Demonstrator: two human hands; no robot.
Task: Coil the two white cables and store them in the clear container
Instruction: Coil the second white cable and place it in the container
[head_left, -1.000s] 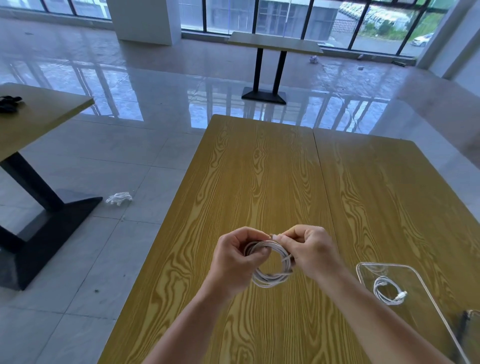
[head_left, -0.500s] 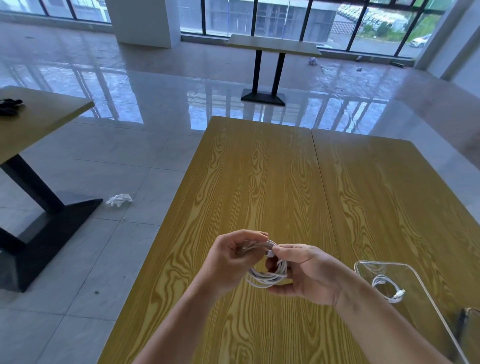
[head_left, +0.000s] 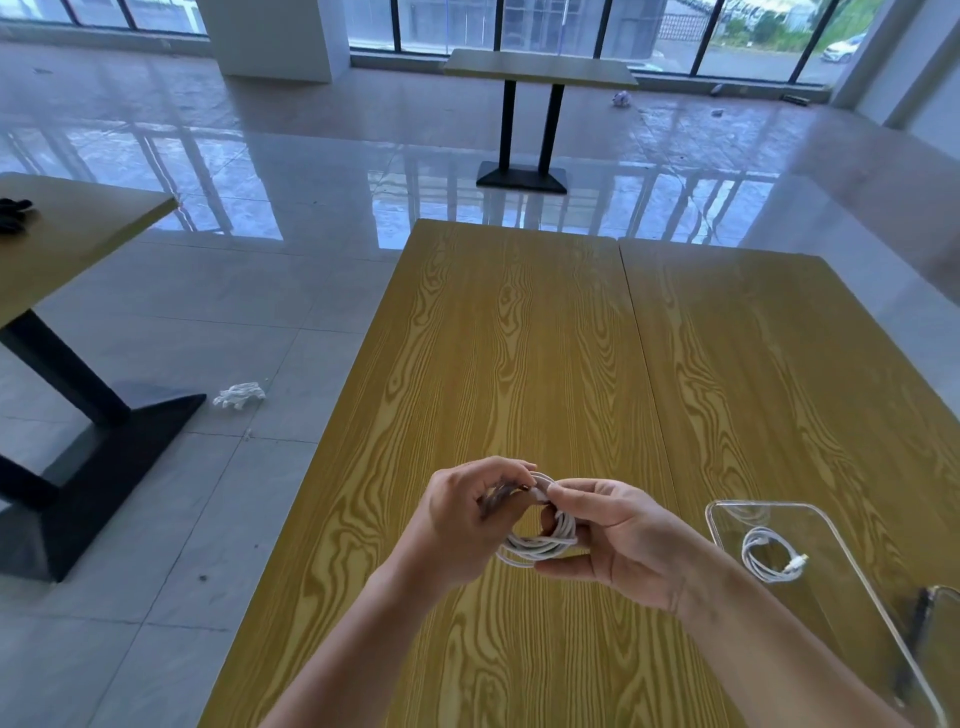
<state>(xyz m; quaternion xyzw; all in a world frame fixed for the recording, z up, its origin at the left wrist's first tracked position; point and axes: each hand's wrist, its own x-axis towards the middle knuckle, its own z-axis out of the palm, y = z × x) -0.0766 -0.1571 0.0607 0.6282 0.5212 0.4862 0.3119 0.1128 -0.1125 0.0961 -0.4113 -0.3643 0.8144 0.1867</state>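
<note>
**Second cable being held in a coil above the table**

The coiled white cable (head_left: 540, 543) is hanging between both hands above the wooden table (head_left: 519, 338) near its front edge. The left hand (head_left: 462, 525) is pinching its top; the right hand (head_left: 618, 540) is curling loosely around its side. The other cable (head_left: 769, 558) is lying coiled inside the clear container (head_left: 857, 571) by the right edge.

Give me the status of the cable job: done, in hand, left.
Done: one coiled white cable already lies inside the clear plastic container on the yellow wood-grain table. In hand: the second white cable, wound into a coil, is held above the table by the left hand and right hand, its end apparently being tucked. Left: finishing that coil and placing it in the container.
</note>
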